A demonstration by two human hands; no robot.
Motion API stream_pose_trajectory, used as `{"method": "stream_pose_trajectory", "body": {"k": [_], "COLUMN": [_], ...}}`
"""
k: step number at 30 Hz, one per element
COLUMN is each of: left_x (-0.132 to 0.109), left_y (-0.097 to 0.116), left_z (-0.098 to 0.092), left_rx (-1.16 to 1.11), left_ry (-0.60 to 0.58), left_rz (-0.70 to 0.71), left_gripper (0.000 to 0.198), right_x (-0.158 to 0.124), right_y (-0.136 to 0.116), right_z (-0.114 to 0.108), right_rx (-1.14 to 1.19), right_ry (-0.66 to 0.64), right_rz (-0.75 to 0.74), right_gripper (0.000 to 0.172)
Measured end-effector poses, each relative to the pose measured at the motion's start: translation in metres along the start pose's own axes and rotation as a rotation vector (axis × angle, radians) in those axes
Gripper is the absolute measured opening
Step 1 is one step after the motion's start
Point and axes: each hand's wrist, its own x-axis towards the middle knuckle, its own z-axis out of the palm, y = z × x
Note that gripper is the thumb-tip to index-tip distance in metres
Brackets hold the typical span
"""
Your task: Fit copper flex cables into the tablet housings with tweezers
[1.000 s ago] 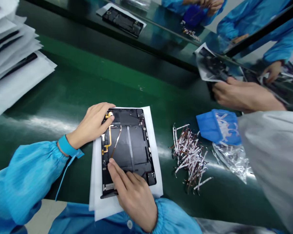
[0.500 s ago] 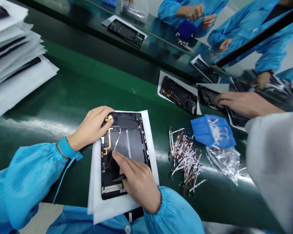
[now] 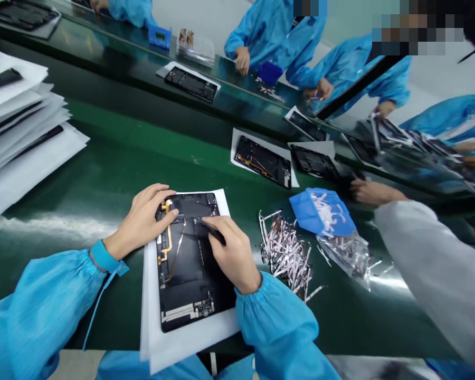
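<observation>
From the head camera, the person's left hand (image 3: 142, 222) and right hand (image 3: 234, 254) work over a black tablet back panel (image 3: 192, 274) with an orange flex cable (image 3: 167, 232) running down its left side. The panel lies on white paper sheets (image 3: 152, 322) at the near edge of the green desk (image 3: 122, 174). The left fingers (image 3: 158, 200) are spread and rest on the panel's upper edge, gripping nothing that shows. The right fingers (image 3: 225, 227) are closed around a slim black tool (image 3: 216, 235), its tip on the panel.

Just right of the right hand lies a pile of peeled white-and-brown strips (image 3: 287, 254), beside a blue plastic tray (image 3: 320, 211) and a clear plastic bag (image 3: 342, 258). White sleeves with dark parts (image 3: 24, 126) are stacked at the left. Two more panels on white sheets (image 3: 263, 161) lie farther up the desk. A co-worker's hand (image 3: 374, 192), from a grey sleeve (image 3: 431, 264), reaches in at the right. A long mirror (image 3: 206, 39) reflects blue-smocked workers.
</observation>
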Motion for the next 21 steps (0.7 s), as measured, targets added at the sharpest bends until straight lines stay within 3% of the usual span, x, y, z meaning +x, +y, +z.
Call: {"method": "stream_pose_trajectory", "body": {"k": [7, 12, 16, 19, 21], "left_x": [0.003, 0.011, -0.016, -0.071, -0.111], "left_y": [0.0, 0.007, 0.052, 0.095, 0.118], "left_z": [-0.002, -0.011, -0.029, -0.031, -0.023], "left_rx": [-0.043, -0.071, -0.136, -0.267, -0.609], "left_ry": [0.052, 0.12, 0.192, -0.024, -0.25], "left_rz": [-0.029, -0.071, -0.133, -0.164, -0.377], "left_gripper": [0.034, 0.03, 0.027, 0.033, 0.031], "right_x": [0.039, 0.047, 0.003, -0.063, -0.106], "right_y": [0.004, 0.0, -0.027, -0.054, -0.066], "right_z": [0.001, -0.005, -0.037, -0.057, -0.057], "right_rx": [-0.057, 0.024, 0.084, 0.093, 0.022], "right_ry": [-0.247, -0.197, -0.061, 0.124, 0.187], "right_rz": [0.126, 0.096, -0.007, -0.137, -0.181], "right_gripper": [0.021, 0.01, 0.006, 0.013, 0.017]}}
